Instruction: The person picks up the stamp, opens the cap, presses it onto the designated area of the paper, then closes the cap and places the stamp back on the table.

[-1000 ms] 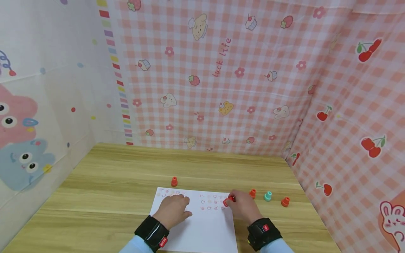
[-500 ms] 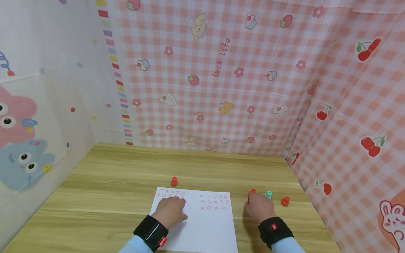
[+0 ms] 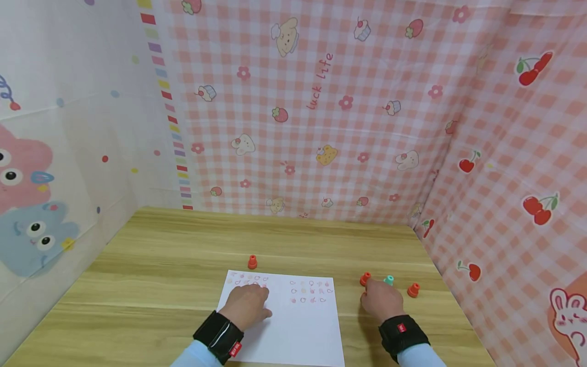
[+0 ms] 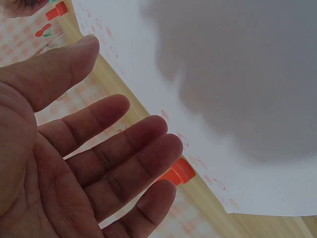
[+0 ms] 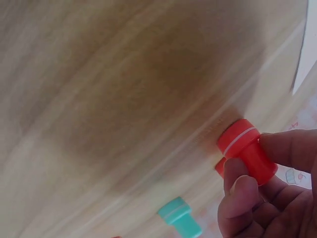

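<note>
In the right wrist view my right hand (image 5: 277, 198) pinches a small red stamp (image 5: 247, 148) between thumb and fingers, low over the wooden table. The head view hides that stamp behind my right hand (image 3: 382, 300). Beyond the fingers stand another red stamp (image 3: 365, 278) and a teal stamp (image 3: 389, 280), the latter partly covered. My left hand (image 3: 245, 307) lies over the left part of a white sheet of paper (image 3: 298, 336), fingers extended and holding nothing. Rows of small pinkish printed marks (image 3: 312, 291) run along the sheet's top; the left hand covers some.
One red stamp (image 3: 252, 262) stands behind the sheet's top left, another (image 3: 413, 290) to the right of my right hand. Patterned cloth (image 3: 293, 127) walls enclose the back and both sides of the wooden table (image 3: 137, 285).
My right hand has moved right, from the sheet's upper right edge, where it held a red stamp, to the stamps on the table. My left hand has shifted only slightly.
</note>
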Demonstrator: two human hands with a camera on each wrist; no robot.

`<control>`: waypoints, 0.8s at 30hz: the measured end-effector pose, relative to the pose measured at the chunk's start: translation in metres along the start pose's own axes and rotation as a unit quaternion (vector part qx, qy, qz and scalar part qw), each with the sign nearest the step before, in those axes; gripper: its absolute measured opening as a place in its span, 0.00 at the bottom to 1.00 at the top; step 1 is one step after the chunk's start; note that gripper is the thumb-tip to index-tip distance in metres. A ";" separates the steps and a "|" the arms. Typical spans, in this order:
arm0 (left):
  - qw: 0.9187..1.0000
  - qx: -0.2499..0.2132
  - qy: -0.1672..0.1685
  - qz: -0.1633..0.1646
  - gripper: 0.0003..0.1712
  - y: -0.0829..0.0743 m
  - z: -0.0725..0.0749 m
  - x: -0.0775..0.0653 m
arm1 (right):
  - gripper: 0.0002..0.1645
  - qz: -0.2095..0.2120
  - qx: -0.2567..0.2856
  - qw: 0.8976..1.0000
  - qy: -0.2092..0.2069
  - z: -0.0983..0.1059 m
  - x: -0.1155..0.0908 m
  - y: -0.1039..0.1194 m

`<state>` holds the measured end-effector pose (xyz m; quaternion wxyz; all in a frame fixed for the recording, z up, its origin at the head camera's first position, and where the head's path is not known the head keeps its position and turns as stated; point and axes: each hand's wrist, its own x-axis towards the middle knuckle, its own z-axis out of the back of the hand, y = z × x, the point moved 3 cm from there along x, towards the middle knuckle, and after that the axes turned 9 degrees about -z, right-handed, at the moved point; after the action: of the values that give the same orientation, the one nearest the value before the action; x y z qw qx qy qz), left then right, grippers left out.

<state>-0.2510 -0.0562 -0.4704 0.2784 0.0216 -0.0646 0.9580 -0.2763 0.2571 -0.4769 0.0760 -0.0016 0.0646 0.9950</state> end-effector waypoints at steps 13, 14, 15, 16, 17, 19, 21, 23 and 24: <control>1.000 -0.002 0.005 -0.002 0.18 -0.002 0.003 0.000 | 0.08 -0.011 0.005 1.000 0.006 0.001 -0.001 0.000; 1.000 -0.001 0.005 -0.002 0.18 -0.002 0.003 0.000 | 0.08 -0.015 0.003 1.000 0.008 0.002 -0.001 0.000; 1.000 -0.001 0.004 -0.002 0.18 -0.002 0.003 0.000 | 0.09 -0.018 0.001 1.000 0.009 0.003 -0.001 0.000; 1.000 -0.001 0.003 -0.003 0.18 -0.002 0.004 0.000 | 0.10 -0.019 -0.001 1.000 0.008 0.004 -0.001 -0.001; 1.000 -0.001 0.003 -0.004 0.18 -0.002 0.004 0.000 | 0.12 -0.021 -0.001 1.000 0.006 0.005 -0.002 0.000; 1.000 -0.001 0.001 -0.005 0.18 -0.003 0.005 -0.001 | 0.14 -0.024 -0.003 1.000 0.000 0.008 -0.001 0.000; 1.000 -0.002 0.002 -0.004 0.18 -0.003 0.005 -0.001 | 0.16 -0.026 -0.003 1.000 -0.005 0.011 -0.001 0.001; 1.000 -0.004 0.003 -0.002 0.18 -0.003 0.006 -0.001 | 0.17 -0.029 -0.002 1.000 -0.008 0.013 -0.001 0.003; 1.000 -0.005 0.004 -0.001 0.18 -0.003 0.005 -0.002 | 0.17 -0.031 -0.002 0.999 -0.008 0.014 -0.001 0.004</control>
<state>-0.2481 -0.0553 -0.4649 0.2793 0.0164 -0.0678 0.9577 -0.2756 0.2548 -0.4623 0.1072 0.0041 0.0617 0.9923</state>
